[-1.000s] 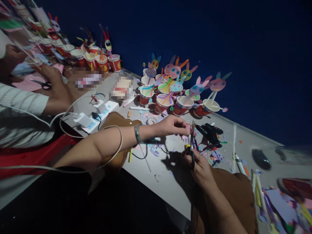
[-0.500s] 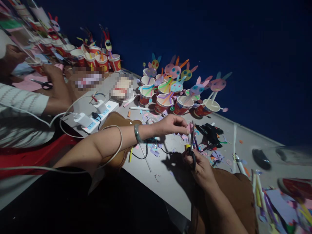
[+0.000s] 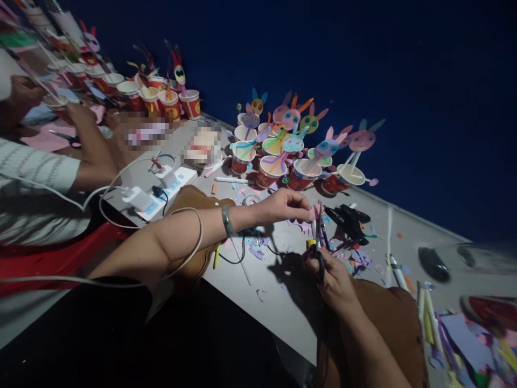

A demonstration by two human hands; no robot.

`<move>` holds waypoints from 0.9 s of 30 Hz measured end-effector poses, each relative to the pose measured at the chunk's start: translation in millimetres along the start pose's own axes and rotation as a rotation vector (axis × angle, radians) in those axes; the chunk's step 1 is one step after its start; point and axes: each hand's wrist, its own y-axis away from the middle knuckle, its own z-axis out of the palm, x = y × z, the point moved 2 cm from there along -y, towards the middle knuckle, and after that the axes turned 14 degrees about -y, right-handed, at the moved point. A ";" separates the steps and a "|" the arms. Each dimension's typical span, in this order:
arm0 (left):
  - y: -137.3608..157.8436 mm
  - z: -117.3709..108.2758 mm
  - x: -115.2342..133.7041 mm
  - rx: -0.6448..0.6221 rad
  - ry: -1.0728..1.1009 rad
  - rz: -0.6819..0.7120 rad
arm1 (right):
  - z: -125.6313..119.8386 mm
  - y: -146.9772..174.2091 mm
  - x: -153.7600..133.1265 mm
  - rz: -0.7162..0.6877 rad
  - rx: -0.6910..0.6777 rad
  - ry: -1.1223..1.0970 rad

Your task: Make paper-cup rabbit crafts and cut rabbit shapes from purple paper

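Between the fingertips of my left hand (image 3: 287,207) is a small piece of pink paper (image 3: 314,212), held above the table. My right hand (image 3: 332,272) grips a pair of scissors (image 3: 318,237) by the handles, blades pointing away from me. Those blades reach up to the pink paper, right beside my left fingertips. Whether they are cutting into it I cannot tell. A black glue gun (image 3: 350,223) lies on the table just beyond the scissors. Colourful paper scraps (image 3: 257,251) are scattered beneath and around both hands.
Paper cups with rabbit-faced figures (image 3: 271,171) stand along the far side. At left sit a white power strip (image 3: 167,194) with cables and a co-worker's arm (image 3: 97,153). Brown cushions (image 3: 385,318) lie near the table edge. Coloured paper and strips (image 3: 464,345) pile up at lower right.
My hands, the scissors and the pink paper look almost unmoved. At left, the co-worker's hands have shifted slightly around a cup.
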 end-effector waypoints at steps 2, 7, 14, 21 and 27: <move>0.0 -0.4 -0.7 0.003 0.008 0.014 | 0.3 0.0 0.6 0.007 -0.007 -0.012; -0.7 -0.4 -5.2 0.021 0.017 0.007 | -0.6 0.6 3.3 0.006 0.000 -0.022; 0.4 2.9 -4.8 0.003 0.010 0.012 | -1.2 0.3 3.6 0.002 0.003 -0.006; -0.6 3.2 -5.7 0.001 0.039 0.035 | 0.3 -0.7 2.6 -0.013 -0.007 -0.020; 0.3 1.9 -2.4 -0.001 0.035 0.028 | 0.3 -1.0 -0.1 -0.008 -0.008 0.001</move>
